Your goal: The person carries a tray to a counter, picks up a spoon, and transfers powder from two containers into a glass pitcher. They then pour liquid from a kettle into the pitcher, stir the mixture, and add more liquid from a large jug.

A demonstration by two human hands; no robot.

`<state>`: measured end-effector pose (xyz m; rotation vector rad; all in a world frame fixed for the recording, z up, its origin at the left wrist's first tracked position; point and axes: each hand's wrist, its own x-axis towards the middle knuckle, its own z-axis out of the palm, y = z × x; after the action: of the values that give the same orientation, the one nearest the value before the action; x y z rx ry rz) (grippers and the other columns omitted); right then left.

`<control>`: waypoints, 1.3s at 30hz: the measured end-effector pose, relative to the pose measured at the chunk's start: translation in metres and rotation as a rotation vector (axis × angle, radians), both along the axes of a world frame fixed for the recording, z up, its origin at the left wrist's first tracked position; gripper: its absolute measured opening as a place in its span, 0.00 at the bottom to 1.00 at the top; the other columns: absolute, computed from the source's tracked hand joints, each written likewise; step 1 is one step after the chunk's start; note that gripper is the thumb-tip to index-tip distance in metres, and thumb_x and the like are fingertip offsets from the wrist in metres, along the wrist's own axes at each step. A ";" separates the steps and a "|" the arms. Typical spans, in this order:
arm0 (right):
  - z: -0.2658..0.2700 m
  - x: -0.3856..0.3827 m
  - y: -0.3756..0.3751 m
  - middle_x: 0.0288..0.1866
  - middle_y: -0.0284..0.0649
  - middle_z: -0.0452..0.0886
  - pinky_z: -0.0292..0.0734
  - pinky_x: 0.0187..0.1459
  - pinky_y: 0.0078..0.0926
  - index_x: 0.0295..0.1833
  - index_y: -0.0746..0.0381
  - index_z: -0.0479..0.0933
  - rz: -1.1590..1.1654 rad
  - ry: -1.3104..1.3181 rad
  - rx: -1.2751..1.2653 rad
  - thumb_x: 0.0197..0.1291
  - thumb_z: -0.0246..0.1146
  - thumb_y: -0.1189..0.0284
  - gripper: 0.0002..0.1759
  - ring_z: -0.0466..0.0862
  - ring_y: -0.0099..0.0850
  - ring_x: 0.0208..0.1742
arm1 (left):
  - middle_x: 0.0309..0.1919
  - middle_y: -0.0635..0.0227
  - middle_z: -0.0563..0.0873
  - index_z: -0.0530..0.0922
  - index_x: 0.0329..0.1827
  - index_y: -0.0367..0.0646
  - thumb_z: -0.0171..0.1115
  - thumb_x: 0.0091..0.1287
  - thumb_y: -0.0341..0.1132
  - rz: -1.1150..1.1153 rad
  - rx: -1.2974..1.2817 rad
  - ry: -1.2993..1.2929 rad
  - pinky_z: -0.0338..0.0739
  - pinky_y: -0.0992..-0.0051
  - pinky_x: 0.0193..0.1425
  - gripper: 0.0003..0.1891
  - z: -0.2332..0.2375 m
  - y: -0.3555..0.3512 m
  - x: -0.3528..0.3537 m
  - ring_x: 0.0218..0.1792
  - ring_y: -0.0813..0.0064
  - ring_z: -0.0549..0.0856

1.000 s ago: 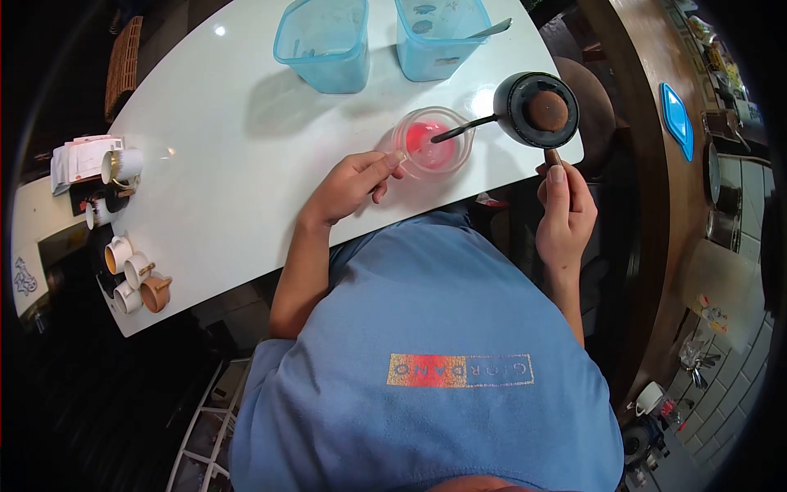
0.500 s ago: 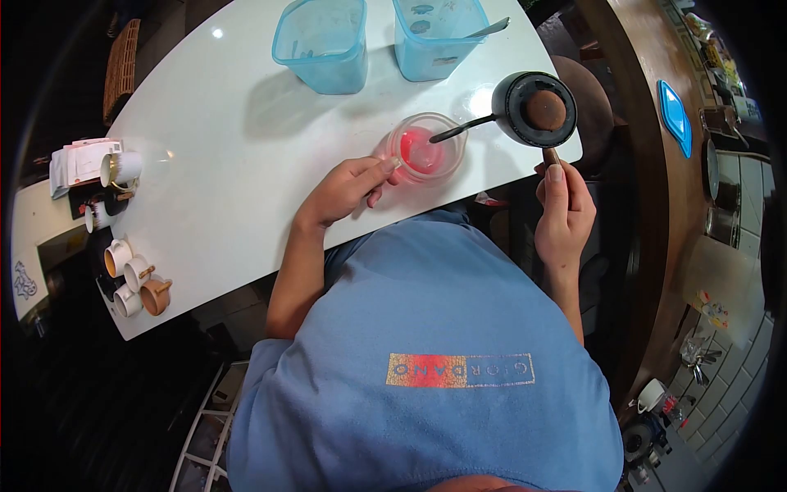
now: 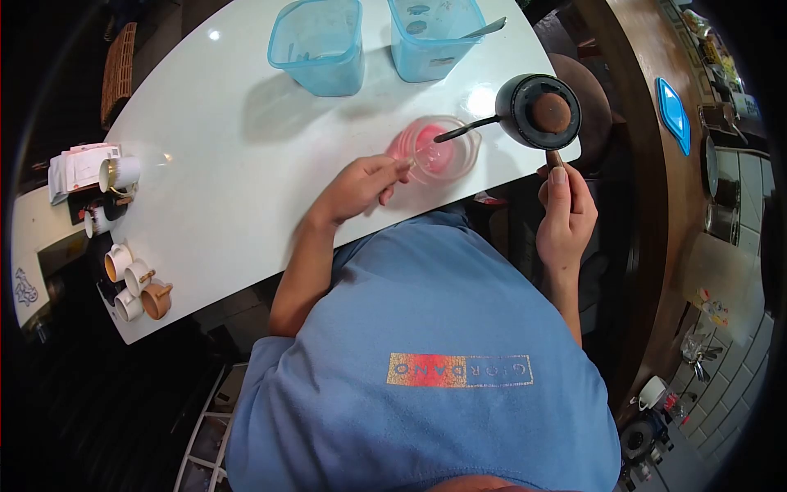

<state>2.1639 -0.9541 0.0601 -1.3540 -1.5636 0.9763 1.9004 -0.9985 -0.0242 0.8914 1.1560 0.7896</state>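
A clear glass cup [image 3: 457,168] with pink-red contents stands near the front edge of the white table [image 3: 205,180]. My left hand [image 3: 361,187] pinches the cup's handle at its left side. On the right, my right hand [image 3: 566,213] is closed round the wooden handle of a black kettle [image 3: 516,111] with a brown lid knob. The kettle is held up at the table's right side, its thin black spout reaching left so that the tip is over the cup. Whether liquid comes out of the spout is hard to tell.
Two light-blue plastic containers [image 3: 344,74] stand at the far side, the right container [image 3: 426,61] with a spoon in it. Several cups [image 3: 156,301] line the table's left end. A blue lid [image 3: 674,116] lies on the wooden counter [image 3: 648,74] at right.
The cup and my left hand have shifted slightly right. The kettle in my right hand has moved a little right too.
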 end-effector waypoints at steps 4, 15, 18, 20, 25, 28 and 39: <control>-0.003 0.002 0.000 0.23 0.29 0.72 0.65 0.28 0.13 0.43 0.72 0.77 -0.011 0.020 -0.006 0.68 0.55 0.66 0.17 0.69 0.14 0.26 | 0.20 0.75 0.74 0.80 0.40 0.35 0.49 0.71 0.44 -0.036 -0.030 -0.006 0.64 0.84 0.30 0.19 -0.002 -0.012 -0.012 0.24 0.86 0.72; -0.002 0.003 -0.001 0.23 0.29 0.72 0.64 0.28 0.13 0.43 0.72 0.77 -0.020 0.014 -0.001 0.68 0.55 0.66 0.17 0.69 0.14 0.26 | 0.18 0.75 0.73 0.80 0.33 0.36 0.53 0.70 0.48 -0.015 0.034 0.015 0.65 0.84 0.28 0.21 0.002 0.010 -0.001 0.22 0.85 0.72; -0.001 0.003 0.000 0.23 0.29 0.72 0.64 0.28 0.13 0.43 0.72 0.77 -0.031 0.028 -0.017 0.69 0.55 0.66 0.17 0.68 0.14 0.26 | 0.18 0.75 0.73 0.79 0.32 0.36 0.53 0.70 0.48 -0.007 0.009 -0.021 0.65 0.84 0.28 0.22 0.001 0.000 -0.011 0.22 0.86 0.72; -0.003 0.004 0.001 0.23 0.29 0.72 0.64 0.29 0.13 0.43 0.72 0.77 -0.023 0.035 -0.017 0.69 0.55 0.66 0.17 0.68 0.14 0.26 | 0.18 0.75 0.73 0.79 0.31 0.36 0.53 0.70 0.48 0.011 -0.003 -0.021 0.65 0.83 0.27 0.22 0.002 -0.003 -0.025 0.22 0.86 0.72; -0.003 0.006 0.003 0.23 0.29 0.71 0.62 0.28 0.12 0.43 0.73 0.77 -0.025 0.030 -0.009 0.69 0.54 0.67 0.17 0.68 0.14 0.26 | 0.19 0.75 0.74 0.79 0.31 0.36 0.54 0.69 0.49 0.054 -0.013 0.058 0.65 0.83 0.26 0.22 0.009 0.013 -0.025 0.22 0.86 0.72; -0.002 0.005 0.004 0.23 0.29 0.71 0.61 0.28 0.13 0.43 0.73 0.77 -0.019 0.027 -0.015 0.69 0.54 0.67 0.17 0.67 0.14 0.25 | 0.18 0.75 0.74 0.79 0.31 0.36 0.54 0.69 0.50 -0.008 0.063 0.019 0.65 0.83 0.26 0.22 0.004 0.017 -0.014 0.22 0.86 0.71; -0.001 0.004 0.007 0.22 0.28 0.70 0.60 0.27 0.12 0.43 0.72 0.77 -0.005 0.015 -0.001 0.69 0.54 0.67 0.17 0.66 0.13 0.25 | 0.18 0.75 0.74 0.79 0.30 0.37 0.53 0.70 0.49 -0.002 -0.009 0.093 0.65 0.83 0.26 0.21 0.010 0.017 -0.026 0.21 0.86 0.71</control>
<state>2.1677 -0.9467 0.0594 -1.3475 -1.5484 0.9818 1.8741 -0.9817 -0.0143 0.9295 1.2390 0.7467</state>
